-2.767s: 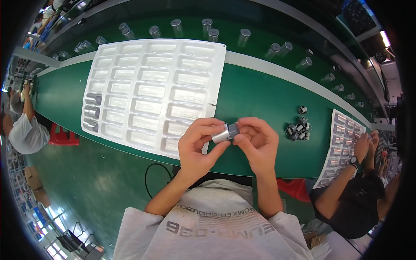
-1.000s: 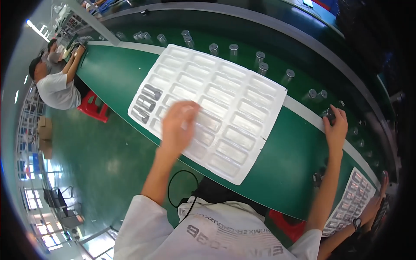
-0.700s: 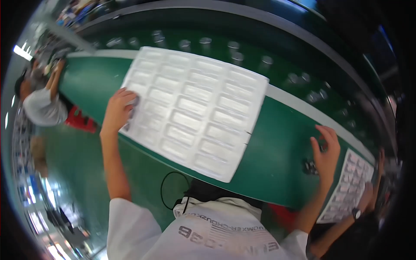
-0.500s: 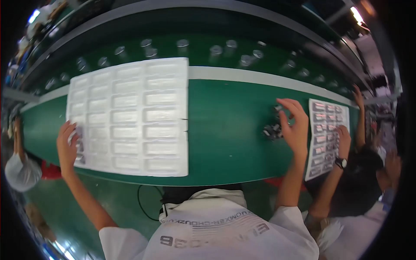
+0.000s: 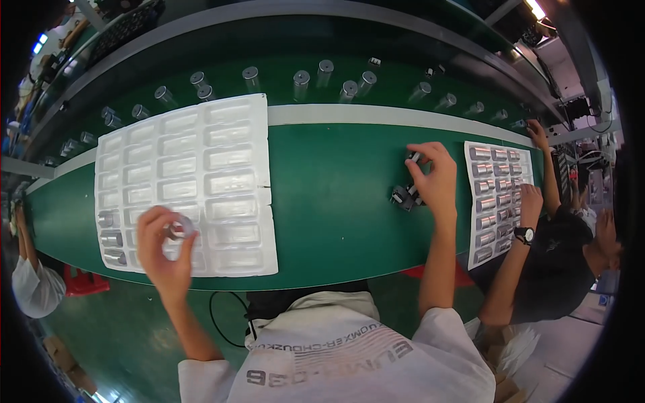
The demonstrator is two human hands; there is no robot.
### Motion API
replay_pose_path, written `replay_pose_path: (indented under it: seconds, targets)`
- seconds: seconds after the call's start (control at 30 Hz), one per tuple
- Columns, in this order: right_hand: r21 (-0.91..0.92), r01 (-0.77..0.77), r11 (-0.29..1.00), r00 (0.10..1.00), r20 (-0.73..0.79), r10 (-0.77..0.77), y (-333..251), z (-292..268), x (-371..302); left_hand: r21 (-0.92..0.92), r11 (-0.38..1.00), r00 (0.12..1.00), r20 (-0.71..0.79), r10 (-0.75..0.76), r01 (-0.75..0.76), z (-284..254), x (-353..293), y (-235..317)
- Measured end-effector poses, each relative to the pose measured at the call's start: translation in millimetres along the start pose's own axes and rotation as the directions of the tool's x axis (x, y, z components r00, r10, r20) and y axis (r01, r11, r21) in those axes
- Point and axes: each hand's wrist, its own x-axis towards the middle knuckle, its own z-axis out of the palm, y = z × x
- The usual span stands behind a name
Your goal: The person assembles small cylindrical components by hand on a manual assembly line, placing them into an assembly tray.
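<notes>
My left hand (image 5: pixel 163 252) is closed around a silver metal cylinder (image 5: pixel 179 229), lifted over the white molded tray (image 5: pixel 270 232). One end of that cylinder faces up, with a ring-like rim. In the tray's near left corner several silver cylinders (image 5: pixel 111 239) lie on their sides in the pockets; the other visible pockets are bare. Further right, my right hand (image 5: pixel 437 181) pinches a small dark part (image 5: pixel 414 157) between thumb and fingers. Just below it, a little pile of small black parts (image 5: pixel 404 197) rests on the green tabletop (image 5: pixel 336 201).
Several metal cylinders (image 5: pixel 301 84) stand upright on the green strip beyond the pale rail (image 5: pixel 356 115). At the right, a second white tray (image 5: pixel 473 258) is filled with cylinders, and a co-worker's watch-wearing arm (image 5: pixel 514 258) reaches over it. Another person (image 5: pixel 40 282) sits far left.
My left hand has moved right from the tray's left edge and now holds up a cylinder. My right hand stays by the black parts, a small part now showing in its pinch.
</notes>
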Motion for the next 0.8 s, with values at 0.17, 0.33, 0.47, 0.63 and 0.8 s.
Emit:
replay_pose_path:
  seconds: [0.17,0.33,0.47,0.63,0.8]
  targets:
    - [0.720,-0.155,0.676,0.987,0.081,0.139,-27,0,-17,-0.530,0.773,0.930,0.299,-0.215,0.349,52,-35,27]
    - [0.969,-0.191,0.156,0.980,0.197,-0.023,-48,19,-39,-0.442,0.856,0.889,0.457,-0.041,0.267,95,-52,45]
    - [0.940,-0.313,0.139,0.947,0.320,-0.033,-62,30,-46,-0.528,0.777,0.832,0.554,0.011,0.342,111,-57,62]
    - [0.900,-0.339,0.274,0.935,0.355,-0.010,-56,40,-55,-0.643,0.688,0.891,0.453,-0.014,0.337,124,-52,74]
    - [0.884,-0.439,0.163,0.899,0.432,0.077,-91,39,-66,-0.654,0.642,0.893,0.437,-0.111,0.400,128,-51,69]
